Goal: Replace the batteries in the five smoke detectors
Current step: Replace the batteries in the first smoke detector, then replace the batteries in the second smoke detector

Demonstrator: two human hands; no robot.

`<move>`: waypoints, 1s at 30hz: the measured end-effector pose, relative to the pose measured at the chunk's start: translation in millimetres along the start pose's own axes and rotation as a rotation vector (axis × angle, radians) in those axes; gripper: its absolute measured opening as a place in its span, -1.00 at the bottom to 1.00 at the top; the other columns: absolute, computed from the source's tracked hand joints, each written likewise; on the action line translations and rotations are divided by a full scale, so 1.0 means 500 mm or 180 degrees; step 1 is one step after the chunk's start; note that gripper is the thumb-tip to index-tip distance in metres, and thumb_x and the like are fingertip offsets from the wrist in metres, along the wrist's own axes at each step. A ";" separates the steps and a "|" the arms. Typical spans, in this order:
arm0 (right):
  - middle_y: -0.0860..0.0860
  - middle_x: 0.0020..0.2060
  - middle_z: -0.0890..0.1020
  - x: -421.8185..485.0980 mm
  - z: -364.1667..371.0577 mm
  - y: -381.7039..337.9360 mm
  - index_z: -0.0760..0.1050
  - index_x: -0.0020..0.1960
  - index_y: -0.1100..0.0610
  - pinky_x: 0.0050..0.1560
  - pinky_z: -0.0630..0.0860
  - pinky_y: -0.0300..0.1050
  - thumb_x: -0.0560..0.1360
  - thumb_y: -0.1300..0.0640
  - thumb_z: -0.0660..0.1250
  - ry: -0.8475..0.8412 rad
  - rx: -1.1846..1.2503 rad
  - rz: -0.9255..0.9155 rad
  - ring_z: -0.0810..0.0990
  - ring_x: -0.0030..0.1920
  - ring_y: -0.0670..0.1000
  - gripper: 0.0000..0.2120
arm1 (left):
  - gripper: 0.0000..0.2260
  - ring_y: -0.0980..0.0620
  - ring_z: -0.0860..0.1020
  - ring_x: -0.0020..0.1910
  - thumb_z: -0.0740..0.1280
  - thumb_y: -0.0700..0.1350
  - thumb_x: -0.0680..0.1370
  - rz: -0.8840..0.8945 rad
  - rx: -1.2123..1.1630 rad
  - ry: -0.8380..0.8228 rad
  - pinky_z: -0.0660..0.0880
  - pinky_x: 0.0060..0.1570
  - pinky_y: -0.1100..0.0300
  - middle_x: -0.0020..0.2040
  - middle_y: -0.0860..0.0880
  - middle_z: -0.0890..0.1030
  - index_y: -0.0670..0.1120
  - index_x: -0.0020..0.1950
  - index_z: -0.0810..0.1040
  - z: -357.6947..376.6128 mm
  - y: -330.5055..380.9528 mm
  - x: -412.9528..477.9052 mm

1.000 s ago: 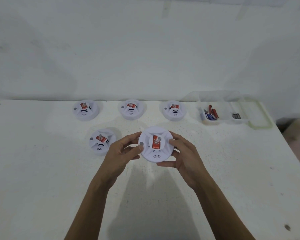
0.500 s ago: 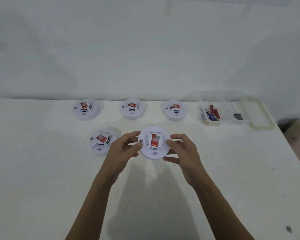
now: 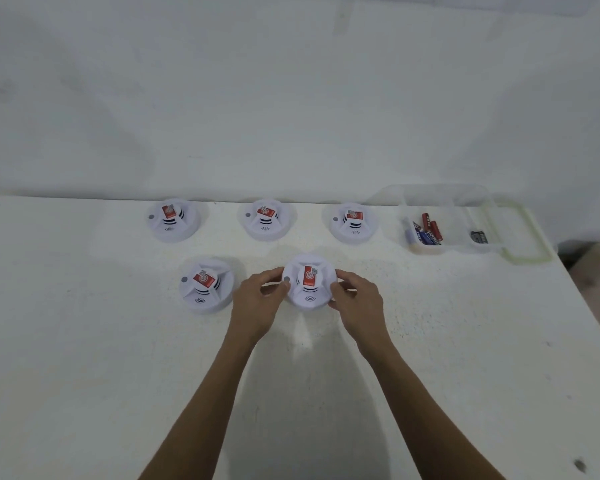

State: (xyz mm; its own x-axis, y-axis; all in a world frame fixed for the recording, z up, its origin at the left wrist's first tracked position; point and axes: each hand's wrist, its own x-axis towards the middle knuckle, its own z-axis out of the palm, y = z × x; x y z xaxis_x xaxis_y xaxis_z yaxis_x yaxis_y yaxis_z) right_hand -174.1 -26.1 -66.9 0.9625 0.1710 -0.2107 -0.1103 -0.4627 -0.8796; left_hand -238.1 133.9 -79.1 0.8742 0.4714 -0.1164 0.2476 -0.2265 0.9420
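Five round white smoke detectors with red labels are on the white table point(image 3: 84, 358). Three stand in a back row: the left detector point(image 3: 172, 220), the middle detector point(image 3: 266, 220) and the right detector point(image 3: 353, 221). A fourth detector point(image 3: 205, 285) sits in front at the left. The fifth detector point(image 3: 309, 282) is at the centre, low over or on the table, held at its rim by my left hand point(image 3: 257, 303) and my right hand point(image 3: 355, 299). Red and blue batteries point(image 3: 427, 233) lie in a clear plastic box point(image 3: 454, 251), and a dark battery point(image 3: 478, 237) lies apart in it.
The box's clear lid point(image 3: 523, 230) lies open behind and to its right, near the table's right edge. A white wall rises just behind the table. A small dark mark point(image 3: 580, 465) is on the tabletop at the front right.
Both hands have carried the held detector away from me and lower, toward the table beside the front-left detector. The other detectors and the box have not moved.
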 end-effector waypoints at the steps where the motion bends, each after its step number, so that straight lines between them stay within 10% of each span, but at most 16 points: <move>1: 0.02 0.09 0.64 0.004 0.004 0.004 0.54 0.25 0.06 0.11 0.59 0.06 0.55 0.05 0.28 -0.0014 -0.0118 -0.0012 0.61 0.04 0.01 -0.71 | -0.73 0.34 0.54 -0.10 0.35 -0.09 0.55 0.0027 0.0146 0.0008 0.40 -0.13 0.51 0.09 0.09 0.60 -0.01 0.25 0.56 0.003 -0.005 0.003; 14: 0.06 0.16 0.60 0.012 0.018 0.020 0.49 0.31 0.13 0.11 0.42 -0.23 0.59 0.08 0.24 -0.0053 -0.0793 0.0027 0.56 0.08 -0.02 -0.68 | -0.69 0.13 0.55 0.05 0.32 -0.05 0.56 0.0035 0.0554 0.0008 0.45 0.05 0.28 0.17 -0.03 0.61 -0.07 0.28 0.53 0.009 -0.033 0.000; 23: 0.08 0.19 0.50 -0.026 0.049 -0.050 0.50 0.24 0.14 0.11 0.35 -0.34 0.56 0.13 0.27 0.0508 -0.0928 -0.0718 0.43 0.18 0.02 -0.73 | -0.77 0.37 0.51 -0.09 0.34 -0.18 0.55 0.0425 0.0559 0.0455 0.40 -0.16 0.60 0.01 0.11 0.57 -0.07 0.20 0.57 -0.048 -0.001 -0.028; 30: 0.01 0.09 0.56 -0.036 0.131 -0.109 0.54 0.19 0.15 -0.12 0.45 -0.51 0.57 0.22 0.25 -0.0373 -0.0376 -0.1201 0.56 -0.07 -0.12 -0.78 | -0.83 0.19 0.56 -0.12 0.33 -0.21 0.53 0.0566 0.0527 0.1317 0.44 -0.16 0.51 0.04 0.04 0.61 -0.09 0.10 0.62 -0.129 -0.003 -0.041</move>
State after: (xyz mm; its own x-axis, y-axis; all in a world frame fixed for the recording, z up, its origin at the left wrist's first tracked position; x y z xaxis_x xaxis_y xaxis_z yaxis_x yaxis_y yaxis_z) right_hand -201.7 53.2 -43.3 0.8945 0.4424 0.0642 0.2806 -0.4441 -0.8509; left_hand -283.3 179.9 -57.8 0.6776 0.7051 0.2088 0.2019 -0.4514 0.8692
